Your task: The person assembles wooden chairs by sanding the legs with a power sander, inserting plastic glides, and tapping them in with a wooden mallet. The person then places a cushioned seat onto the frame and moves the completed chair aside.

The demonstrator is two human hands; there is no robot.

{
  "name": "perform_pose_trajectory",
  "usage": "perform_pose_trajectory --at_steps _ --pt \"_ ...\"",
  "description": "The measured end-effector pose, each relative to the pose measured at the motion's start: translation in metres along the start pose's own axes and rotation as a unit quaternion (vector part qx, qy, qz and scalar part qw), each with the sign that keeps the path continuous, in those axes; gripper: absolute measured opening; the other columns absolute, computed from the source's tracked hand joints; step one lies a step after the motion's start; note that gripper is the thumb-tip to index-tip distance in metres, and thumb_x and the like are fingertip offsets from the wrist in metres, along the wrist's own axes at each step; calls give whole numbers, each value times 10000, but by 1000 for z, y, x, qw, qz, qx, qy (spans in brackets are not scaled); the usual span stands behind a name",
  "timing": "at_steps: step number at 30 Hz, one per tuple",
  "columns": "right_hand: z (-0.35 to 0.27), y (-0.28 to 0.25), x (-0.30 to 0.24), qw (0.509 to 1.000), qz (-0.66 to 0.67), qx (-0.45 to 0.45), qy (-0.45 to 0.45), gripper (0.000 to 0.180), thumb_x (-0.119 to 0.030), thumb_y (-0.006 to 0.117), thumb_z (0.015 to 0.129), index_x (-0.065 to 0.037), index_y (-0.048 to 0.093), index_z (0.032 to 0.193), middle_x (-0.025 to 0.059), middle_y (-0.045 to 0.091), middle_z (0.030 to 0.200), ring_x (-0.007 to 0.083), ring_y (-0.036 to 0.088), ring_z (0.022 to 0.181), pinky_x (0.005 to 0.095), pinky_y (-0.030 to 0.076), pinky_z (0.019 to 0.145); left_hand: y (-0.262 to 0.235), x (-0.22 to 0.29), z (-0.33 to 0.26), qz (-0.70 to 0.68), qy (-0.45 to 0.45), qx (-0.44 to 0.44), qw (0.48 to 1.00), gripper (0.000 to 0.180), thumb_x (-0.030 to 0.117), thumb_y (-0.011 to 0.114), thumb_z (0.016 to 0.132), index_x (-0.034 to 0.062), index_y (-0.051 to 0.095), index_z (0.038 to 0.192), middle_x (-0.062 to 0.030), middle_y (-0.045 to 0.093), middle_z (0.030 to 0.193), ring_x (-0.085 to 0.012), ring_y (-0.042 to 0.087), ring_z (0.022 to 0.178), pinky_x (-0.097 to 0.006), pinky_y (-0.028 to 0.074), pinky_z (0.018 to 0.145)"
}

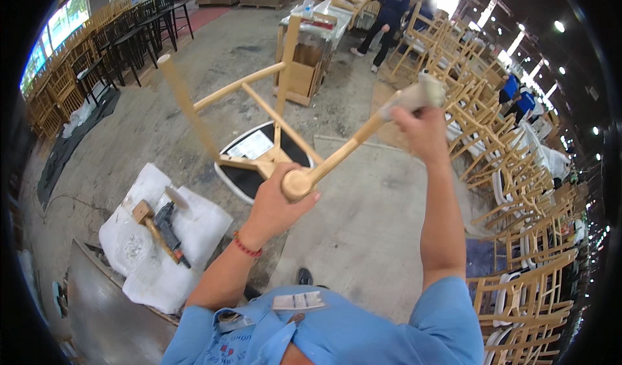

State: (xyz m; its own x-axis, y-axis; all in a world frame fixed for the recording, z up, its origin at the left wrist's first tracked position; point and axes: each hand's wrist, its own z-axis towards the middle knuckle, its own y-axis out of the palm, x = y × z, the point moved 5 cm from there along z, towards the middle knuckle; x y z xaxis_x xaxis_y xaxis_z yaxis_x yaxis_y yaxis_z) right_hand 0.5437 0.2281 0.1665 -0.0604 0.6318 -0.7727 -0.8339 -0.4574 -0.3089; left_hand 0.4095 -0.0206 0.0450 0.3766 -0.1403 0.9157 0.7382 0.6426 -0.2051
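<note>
So the left hand [275, 203] is curled round the near leg of an upturned wooden chair [297, 147] out front, and the right hand [424, 132], farther off, has its fingers closed on something pale and too blurry to call. Near left, a mallet [155, 231] and black power tool [166, 226] lie on white padding [204, 219]; stacked chairs [518, 300] line the right.

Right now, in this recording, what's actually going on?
A person in a light-blue shirt is handling a pale wooden chair, its black seat underside showing. The left hand grips a rounded leg end; the right hand holds a blurred pale piece, too smeared to identify. Nearby, a wooden mallet and dark handheld tool lie on white sheeting.
</note>
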Motion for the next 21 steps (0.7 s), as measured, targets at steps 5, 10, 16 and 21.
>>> perform_pose_trajectory --at_steps 5,10,16,21 --pt "69 -74 45 991 -91 21 95 339 -282 730 787 41 681 878 65 666 776 127 605 646 284 482 610 8 3 8 -19 0 40 999 316 106 800 774 64 580 997 -32 640 918 -103 608 863 -276 500 790" --pt "110 -73 112 973 -228 1 48 386 -264 728 766 77 663 936 131 695 811 216 664 723 338 521 678 15 2 7 -51 -10 60 997 290 77 789 769 67 580 969 -20 632 913 -98 592 842 -258 488 784" --pt "103 -52 102 989 -64 -82 101 328 -240 712 787 57 664 917 84 665 716 125 613 608 281 489 560 5 1 -3 -26 -35 103 994 287 53 786 760 71 575 954 -18 629 913 -97 591 851 -257 491 779" --pt "96 -95 120 990 -83 52 106 287 -220 725 792 48 648 857 80 654 686 124 602 576 266 475 544 12 -4 1 -29 -13 52 998 310 49 791 747 64 570 964 -38 636 925 -124 596 864 -282 492 795"
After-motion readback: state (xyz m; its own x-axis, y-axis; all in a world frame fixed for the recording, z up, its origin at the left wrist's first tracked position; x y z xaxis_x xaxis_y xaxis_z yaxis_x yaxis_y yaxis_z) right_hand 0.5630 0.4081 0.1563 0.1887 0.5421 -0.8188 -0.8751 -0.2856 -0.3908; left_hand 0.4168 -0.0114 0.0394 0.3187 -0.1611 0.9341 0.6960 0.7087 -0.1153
